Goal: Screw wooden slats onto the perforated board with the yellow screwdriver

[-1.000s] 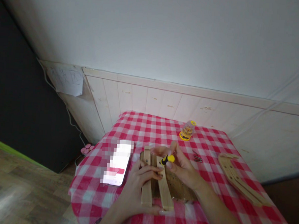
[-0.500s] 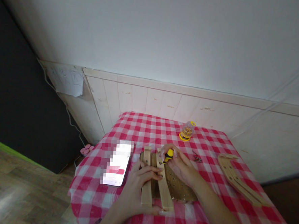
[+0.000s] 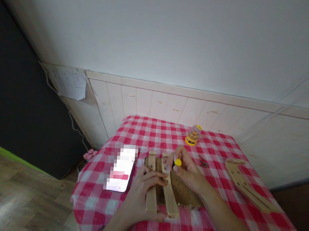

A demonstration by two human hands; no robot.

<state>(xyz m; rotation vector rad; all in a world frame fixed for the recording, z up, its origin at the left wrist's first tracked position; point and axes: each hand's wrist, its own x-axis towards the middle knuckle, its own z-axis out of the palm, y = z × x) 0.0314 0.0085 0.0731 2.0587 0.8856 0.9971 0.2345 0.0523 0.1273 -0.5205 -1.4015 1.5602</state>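
My right hand (image 3: pixel 189 171) is closed around a short screwdriver (image 3: pixel 177 162) with a yellow-ended handle, above the upper part of the right wooden strip (image 3: pixel 171 200). The handle tilts toward me, and its tip is hidden by my fingers. My left hand (image 3: pixel 142 189) grips both pale strips. Its fingers lie across the left wooden strip (image 3: pixel 151 202) and reach the right one, while the thumb is at their near ends. Beneath the strips lies a brown wooden slab (image 3: pixel 185 192) dotted with small holes. A screw head (image 3: pixel 151 166) shows in the left strip.
A lit phone (image 3: pixel 121 171) lies left of the slab. Several small screws (image 3: pixel 204 164) are to its right, near two more curved wooden strips (image 3: pixel 247 185). A clear bit holder with yellow rims (image 3: pixel 193 135) stands farther back on the checked tablecloth (image 3: pixel 153 129).
My right fingers have shifted around the screwdriver, and its yellow end has moved slightly right and down. My left hand and the wooden strips have stayed in place.
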